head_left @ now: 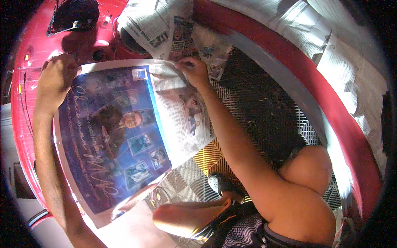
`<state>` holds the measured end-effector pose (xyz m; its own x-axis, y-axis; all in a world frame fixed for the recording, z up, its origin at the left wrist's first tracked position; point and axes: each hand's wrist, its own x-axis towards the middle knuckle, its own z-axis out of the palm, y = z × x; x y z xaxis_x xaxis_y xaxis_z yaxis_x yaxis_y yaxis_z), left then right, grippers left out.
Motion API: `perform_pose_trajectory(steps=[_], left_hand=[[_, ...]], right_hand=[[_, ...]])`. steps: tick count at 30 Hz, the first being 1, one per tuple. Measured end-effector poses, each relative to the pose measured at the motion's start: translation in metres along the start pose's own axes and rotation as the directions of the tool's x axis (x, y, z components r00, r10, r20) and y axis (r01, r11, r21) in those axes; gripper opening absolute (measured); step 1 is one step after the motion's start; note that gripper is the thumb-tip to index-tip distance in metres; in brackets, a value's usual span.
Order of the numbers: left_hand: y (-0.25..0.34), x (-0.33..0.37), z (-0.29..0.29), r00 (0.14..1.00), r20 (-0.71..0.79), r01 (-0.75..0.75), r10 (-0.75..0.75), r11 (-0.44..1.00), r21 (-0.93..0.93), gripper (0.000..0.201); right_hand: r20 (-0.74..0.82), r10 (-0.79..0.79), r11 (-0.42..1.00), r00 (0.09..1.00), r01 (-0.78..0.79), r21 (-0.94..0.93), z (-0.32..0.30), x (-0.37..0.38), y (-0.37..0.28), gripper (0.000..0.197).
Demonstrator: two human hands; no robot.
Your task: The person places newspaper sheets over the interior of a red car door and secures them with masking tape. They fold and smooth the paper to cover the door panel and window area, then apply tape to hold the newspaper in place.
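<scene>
pressing a big sheet of newspaper with a dark blue full-page photo spread [111, 132] flat against a glossy red painted body panel [31, 62]. left hand [56, 80] clamped over the upper left corner of the sheet, fingers curled down on the edge, looks like pinning it so it doesn't slide off the curved metal. right hand [193, 71] up at the top edge near the fold, fingertips pinching or pushing something small there, can't tell exactly what, maybe just the paper edge. sheet spans between both hands, lower end hanging loose toward the floor. more crumpled newspaper pages [159, 25] already draped above over the panel, plus others [355, 78] over the far red curve on the right, so probably masking. round dark opening [76, 14] in the red panel at top left left uncovered. crouching on yellow and black perforated plastic floor tiles [215, 159], bare knee [308, 167] and black clog-type shoe [219, 182] tucked under the right arm.
</scene>
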<state>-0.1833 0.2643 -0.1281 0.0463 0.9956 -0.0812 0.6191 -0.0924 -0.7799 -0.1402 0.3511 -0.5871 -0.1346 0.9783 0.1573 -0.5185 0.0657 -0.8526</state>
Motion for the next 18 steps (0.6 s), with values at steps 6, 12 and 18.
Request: perform_pose_trajectory(steps=[6,12,18], left_hand=[[-0.01,0.008,0.02,0.987,-0.14,-0.055,0.084,0.978,0.203,0.019],[-0.01,0.004,0.026,0.993,-0.066,-0.076,0.094,0.969,0.237,0.021],[-0.014,0.008,0.032,0.958,-0.196,-0.14,0.209,0.938,0.318,0.027]], right_hand=[[-0.124,-0.13,0.975,0.984,0.103,-0.198,0.007,0.001,-0.006,0.03],[-0.349,-0.61,0.685,0.712,0.253,-0.683,0.023,-0.009,-0.04,0.026],[-0.23,-0.483,0.87,0.844,0.433,-0.236,0.043,-0.02,-0.036,0.018]])
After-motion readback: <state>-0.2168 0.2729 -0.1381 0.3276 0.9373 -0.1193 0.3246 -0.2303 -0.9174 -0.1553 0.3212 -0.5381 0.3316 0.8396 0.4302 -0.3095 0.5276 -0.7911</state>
